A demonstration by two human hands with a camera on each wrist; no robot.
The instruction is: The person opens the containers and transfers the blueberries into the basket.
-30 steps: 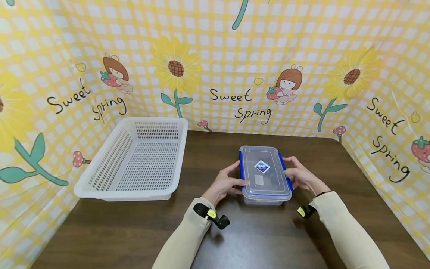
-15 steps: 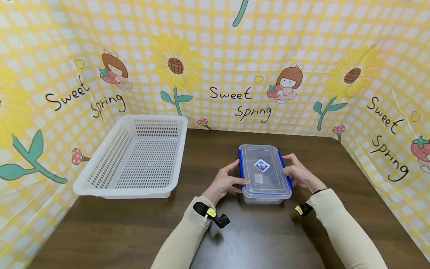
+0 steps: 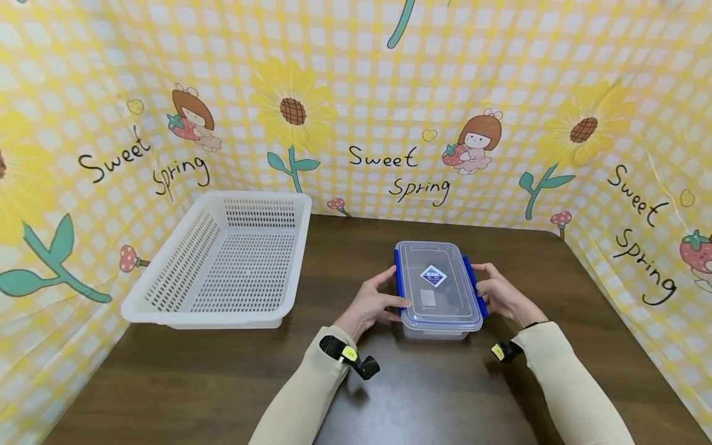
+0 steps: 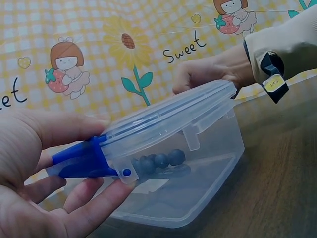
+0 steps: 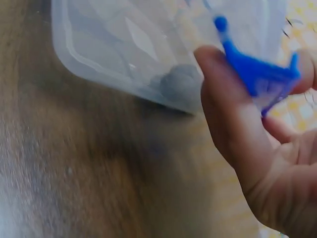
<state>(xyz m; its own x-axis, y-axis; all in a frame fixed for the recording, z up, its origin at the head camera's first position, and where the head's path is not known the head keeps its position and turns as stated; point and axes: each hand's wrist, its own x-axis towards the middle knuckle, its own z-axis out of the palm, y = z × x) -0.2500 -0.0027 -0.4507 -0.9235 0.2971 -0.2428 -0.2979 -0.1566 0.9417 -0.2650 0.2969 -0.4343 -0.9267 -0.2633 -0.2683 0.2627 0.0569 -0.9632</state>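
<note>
Between both hands sits a clear plastic box [image 3: 439,290] on the dark bench [image 3: 222,383]. The left hand [image 3: 374,303] and right hand [image 3: 500,296] each pinch a blue side clip [image 4: 81,158]. Small dark balls [image 4: 161,161] lie inside, blurred. Farther left stands a white basket [image 3: 222,259].

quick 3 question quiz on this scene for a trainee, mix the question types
1. True or false: the white basket holds the clear box.
2. What does the left hand grip? A) blue side clip B) basket rim C) sleeve
3. Fill in: through the box wall, small dark ____ show inside.

Key: 1 false, the box sits on the table beside the basket; 2 A; 3 balls.
</note>
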